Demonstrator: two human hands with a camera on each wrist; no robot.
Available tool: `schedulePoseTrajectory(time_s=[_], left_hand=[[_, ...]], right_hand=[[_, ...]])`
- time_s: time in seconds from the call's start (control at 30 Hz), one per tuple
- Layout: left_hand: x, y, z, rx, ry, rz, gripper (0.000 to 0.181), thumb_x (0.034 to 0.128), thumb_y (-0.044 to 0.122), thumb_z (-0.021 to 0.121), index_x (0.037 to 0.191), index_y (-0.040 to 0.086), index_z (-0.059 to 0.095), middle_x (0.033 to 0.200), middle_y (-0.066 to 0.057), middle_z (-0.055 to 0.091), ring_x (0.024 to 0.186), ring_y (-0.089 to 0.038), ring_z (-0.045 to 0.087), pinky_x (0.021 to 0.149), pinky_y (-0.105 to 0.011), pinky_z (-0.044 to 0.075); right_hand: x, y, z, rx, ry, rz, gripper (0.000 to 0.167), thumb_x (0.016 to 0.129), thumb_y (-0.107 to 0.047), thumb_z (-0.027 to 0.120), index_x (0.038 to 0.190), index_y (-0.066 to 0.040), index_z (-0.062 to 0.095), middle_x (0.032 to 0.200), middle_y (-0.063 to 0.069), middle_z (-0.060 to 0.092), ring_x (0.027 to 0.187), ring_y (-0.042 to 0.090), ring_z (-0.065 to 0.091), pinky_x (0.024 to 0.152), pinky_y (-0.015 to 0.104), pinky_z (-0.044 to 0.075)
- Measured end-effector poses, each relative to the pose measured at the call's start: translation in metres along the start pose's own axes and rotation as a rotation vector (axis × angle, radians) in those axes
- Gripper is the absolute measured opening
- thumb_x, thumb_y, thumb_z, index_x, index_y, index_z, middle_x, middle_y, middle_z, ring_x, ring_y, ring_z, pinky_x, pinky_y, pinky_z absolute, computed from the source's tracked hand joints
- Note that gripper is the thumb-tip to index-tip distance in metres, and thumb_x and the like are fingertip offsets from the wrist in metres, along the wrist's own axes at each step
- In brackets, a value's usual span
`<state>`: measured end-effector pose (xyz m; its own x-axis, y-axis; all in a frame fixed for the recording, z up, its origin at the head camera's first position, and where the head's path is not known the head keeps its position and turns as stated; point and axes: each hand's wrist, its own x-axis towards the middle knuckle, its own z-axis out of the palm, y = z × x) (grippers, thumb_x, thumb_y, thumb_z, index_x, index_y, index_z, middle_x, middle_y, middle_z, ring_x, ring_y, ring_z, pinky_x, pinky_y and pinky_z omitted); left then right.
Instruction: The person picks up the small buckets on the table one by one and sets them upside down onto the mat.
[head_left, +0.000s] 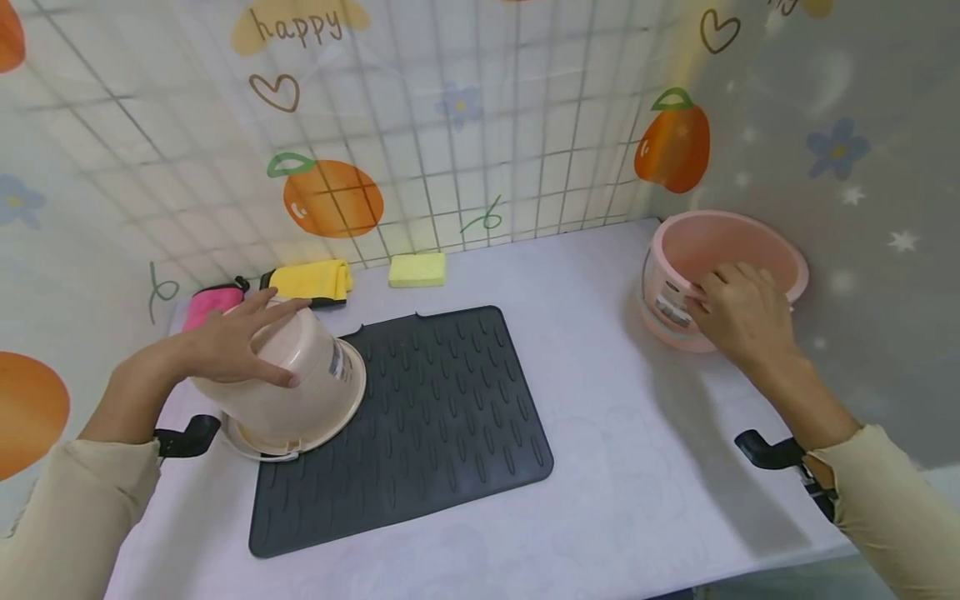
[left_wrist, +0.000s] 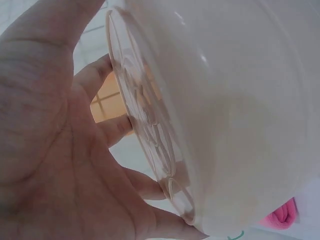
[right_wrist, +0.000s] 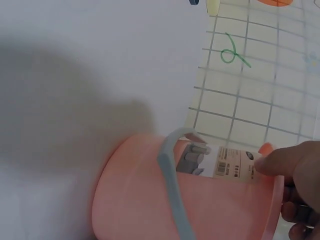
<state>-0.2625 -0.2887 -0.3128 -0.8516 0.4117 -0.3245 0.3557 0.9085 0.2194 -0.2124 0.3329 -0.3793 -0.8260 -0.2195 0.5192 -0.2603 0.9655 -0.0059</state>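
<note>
A cream bucket (head_left: 277, 400) sits upside down on the left end of the black mat (head_left: 420, 417), partly over the table, with its handle near the rim. My left hand (head_left: 232, 340) spreads across its upturned base; up close in the left wrist view, straight fingertips (left_wrist: 107, 65) touch the base's raised edge, the palm apart from it. At the right, a pink bucket (head_left: 667, 292) stands upright. My right hand (head_left: 742, 312) pinches its near rim, thumb (right_wrist: 272, 162) outside by the label and fingers inside. Its grey handle (right_wrist: 172, 185) hangs against the side.
Behind the cream bucket lie a pink cloth (head_left: 213, 302) and a folded yellow cloth (head_left: 311, 279). A yellow-green sponge (head_left: 417, 270) lies by the tiled back wall. White table surface (head_left: 585, 375) stretches between mat and pink bucket. A grey wall (head_left: 885, 275) rises at the right.
</note>
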Motion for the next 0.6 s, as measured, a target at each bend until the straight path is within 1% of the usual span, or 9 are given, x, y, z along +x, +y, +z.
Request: schedulePoseTrajectory(time_s=[0.1, 0.23, 0.3, 0.37, 0.43, 0.53, 0.6], left_hand=[[-0.003, 0.002, 0.001, -0.010, 0.043, 0.022, 0.106, 0.0766, 0.056, 0.080, 0.158, 0.017, 0.025, 0.159, -0.033, 0.012, 0.140, -0.060, 0.014, 0.099, -0.081, 0.018], [-0.009, 0.012, 0.002, -0.027, 0.152, 0.046, 0.098, 0.0822, 0.056, 0.075, 0.157, 0.013, 0.030, 0.158, -0.029, 0.020, 0.141, -0.055, 0.020, 0.103, -0.075, 0.023], [-0.011, 0.018, 0.003, -0.042, 0.206, 0.046, 0.094, 0.0840, 0.056, 0.074, 0.156, 0.010, 0.033, 0.157, -0.027, 0.025, 0.141, -0.052, 0.025, 0.103, -0.073, 0.026], [-0.012, 0.025, 0.005, -0.061, 0.245, 0.045, 0.092, 0.0856, 0.055, 0.073, 0.155, 0.007, 0.035, 0.156, -0.026, 0.027, 0.140, -0.050, 0.028, 0.103, -0.072, 0.028], [-0.012, 0.031, 0.007, -0.076, 0.285, 0.057, 0.088, 0.0876, 0.052, 0.072, 0.154, 0.007, 0.038, 0.155, -0.025, 0.030, 0.138, -0.049, 0.032, 0.103, -0.071, 0.030], [-0.012, 0.037, 0.011, -0.103, 0.347, 0.104, 0.080, 0.0897, 0.046, 0.072, 0.152, 0.007, 0.041, 0.153, -0.025, 0.035, 0.136, -0.048, 0.035, 0.102, -0.071, 0.032], [-0.013, 0.040, 0.015, -0.117, 0.391, 0.133, 0.076, 0.0901, 0.043, 0.073, 0.151, 0.009, 0.044, 0.151, -0.023, 0.037, 0.134, -0.047, 0.037, 0.101, -0.070, 0.034]], right_hand=[[0.004, -0.001, -0.001, 0.003, 0.014, -0.013, 0.018, 0.078, -0.002, 0.078, 0.084, 0.006, 0.063, 0.074, 0.017, 0.057, 0.077, 0.037, 0.049, 0.068, 0.049, 0.040], [0.010, -0.002, -0.003, 0.017, 0.028, -0.037, 0.010, 0.079, 0.002, 0.071, 0.078, 0.009, 0.064, 0.069, 0.018, 0.056, 0.074, 0.038, 0.050, 0.068, 0.051, 0.041], [0.012, -0.003, -0.004, 0.032, 0.005, -0.014, 0.009, 0.080, 0.002, 0.069, 0.079, 0.010, 0.065, 0.069, 0.017, 0.055, 0.072, 0.037, 0.050, 0.066, 0.050, 0.041], [0.011, -0.003, -0.006, 0.045, -0.017, 0.036, 0.008, 0.081, 0.002, 0.068, 0.080, 0.009, 0.065, 0.069, 0.016, 0.054, 0.069, 0.036, 0.049, 0.061, 0.049, 0.041], [0.009, -0.004, -0.007, 0.055, -0.018, 0.081, 0.007, 0.082, 0.002, 0.067, 0.079, 0.008, 0.065, 0.068, 0.013, 0.051, 0.064, 0.034, 0.047, 0.055, 0.046, 0.039], [0.008, -0.004, -0.008, 0.066, 0.035, 0.107, 0.009, 0.082, 0.002, 0.066, 0.075, 0.006, 0.063, 0.065, 0.012, 0.049, 0.057, 0.032, 0.045, 0.050, 0.043, 0.035], [0.008, -0.004, -0.008, 0.077, 0.068, 0.112, 0.010, 0.082, 0.001, 0.067, 0.075, 0.006, 0.064, 0.066, 0.014, 0.053, 0.058, 0.033, 0.047, 0.052, 0.046, 0.039]])
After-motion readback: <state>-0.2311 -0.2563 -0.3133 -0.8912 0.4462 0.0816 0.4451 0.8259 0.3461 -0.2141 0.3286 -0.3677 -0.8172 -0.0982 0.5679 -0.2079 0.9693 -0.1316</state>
